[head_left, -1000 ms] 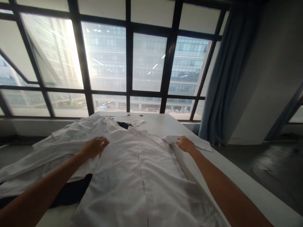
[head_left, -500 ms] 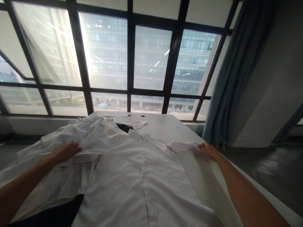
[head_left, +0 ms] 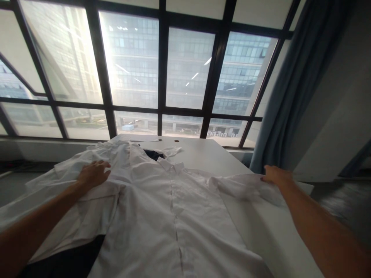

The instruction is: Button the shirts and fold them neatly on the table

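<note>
A white button-up shirt lies front up, its collar pointing toward the window. My right hand pinches its right-side sleeve, which is pulled out sideways and blurred near the hand. My left hand is over the heap of white garments beside the shirt, fingers loosely apart and gripping nothing visible. Whether the left fingertips touch the cloth is hard to tell. Dark cloth shows under the shirt at the lower left, and another dark piece sits by the collar.
Everything rests on a white table with two small round holes at its far end. Beyond it stands a black-framed window. A blue-grey curtain hangs at the right, past the table's edge.
My right hand has moved outward to the right, stretching the sleeve out longer. My left hand has let go of the cloth and lifted slightly up and to the right.
</note>
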Available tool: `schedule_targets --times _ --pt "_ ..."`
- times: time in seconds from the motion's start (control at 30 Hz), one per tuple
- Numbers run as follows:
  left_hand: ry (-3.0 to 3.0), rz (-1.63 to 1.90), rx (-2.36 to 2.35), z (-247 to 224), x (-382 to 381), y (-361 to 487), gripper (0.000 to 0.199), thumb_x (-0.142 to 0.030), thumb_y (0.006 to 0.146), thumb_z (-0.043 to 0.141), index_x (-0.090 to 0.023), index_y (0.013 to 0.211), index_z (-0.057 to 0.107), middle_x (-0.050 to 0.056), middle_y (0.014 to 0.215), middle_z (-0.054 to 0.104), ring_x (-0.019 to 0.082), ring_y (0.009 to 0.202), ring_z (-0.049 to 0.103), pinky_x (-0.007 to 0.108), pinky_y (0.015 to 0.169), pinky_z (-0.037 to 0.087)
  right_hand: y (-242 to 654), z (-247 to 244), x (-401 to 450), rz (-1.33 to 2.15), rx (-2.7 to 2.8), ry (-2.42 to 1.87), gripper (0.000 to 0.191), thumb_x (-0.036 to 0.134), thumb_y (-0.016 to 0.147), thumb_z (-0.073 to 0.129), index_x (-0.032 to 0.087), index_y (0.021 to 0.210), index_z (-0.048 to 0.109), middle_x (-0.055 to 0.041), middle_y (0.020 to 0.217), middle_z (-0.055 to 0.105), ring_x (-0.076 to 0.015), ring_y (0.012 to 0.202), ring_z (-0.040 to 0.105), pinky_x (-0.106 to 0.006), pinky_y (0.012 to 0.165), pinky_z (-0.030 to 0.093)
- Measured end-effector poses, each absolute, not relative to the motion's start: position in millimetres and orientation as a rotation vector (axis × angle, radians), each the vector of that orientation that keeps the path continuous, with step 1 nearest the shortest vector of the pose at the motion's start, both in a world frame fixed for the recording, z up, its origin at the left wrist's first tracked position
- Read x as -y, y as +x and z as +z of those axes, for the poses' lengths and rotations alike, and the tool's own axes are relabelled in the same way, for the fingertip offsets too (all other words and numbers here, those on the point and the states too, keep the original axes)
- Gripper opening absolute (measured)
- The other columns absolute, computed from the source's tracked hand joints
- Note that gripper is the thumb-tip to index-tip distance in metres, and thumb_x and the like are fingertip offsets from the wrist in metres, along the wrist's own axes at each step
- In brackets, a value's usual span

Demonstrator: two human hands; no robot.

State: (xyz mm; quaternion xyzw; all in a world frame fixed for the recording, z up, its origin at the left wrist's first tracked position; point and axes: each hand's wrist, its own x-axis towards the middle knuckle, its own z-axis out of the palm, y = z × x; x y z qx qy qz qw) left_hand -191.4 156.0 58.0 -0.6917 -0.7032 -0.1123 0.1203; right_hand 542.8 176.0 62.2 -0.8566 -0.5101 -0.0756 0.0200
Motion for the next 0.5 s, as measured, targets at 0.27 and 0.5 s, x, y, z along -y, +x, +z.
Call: schedule_targets --times 0.27,0.5 --pt "-2.539 -0.303 1.636 33.2 -144.1 -86.7 0.037 -0.035 0.096 0.036 -0.019 0.104 0.068 0.010 0.114 0.067 0.026 0.109 0.059 0.041 0.095 0.041 511.3 5.1 -159.4 0.333 2.058 -2.373 0.035 0.007 0.063 0.058 0.016 0.092 0.074 -0.0124 0.105 0.072 -0.0267 0.102 0.065 -0.034 0.091 0.045" --pt "-2.636 -0.315 1.633 -8.8 -154.3 -60.6 0.032 -0.034 0.093 0.045 -0.021 0.115 0.064 0.009 0.126 0.063 0.026 0.117 0.056 0.041 0.101 0.040 551.7 -23.7 -129.5 -0.146 2.035 -2.327 0.049 0.009 0.065 0.058 0.016 0.112 0.069 -0.0159 0.136 0.055 -0.0277 0.129 0.048 -0.037 0.109 0.034"
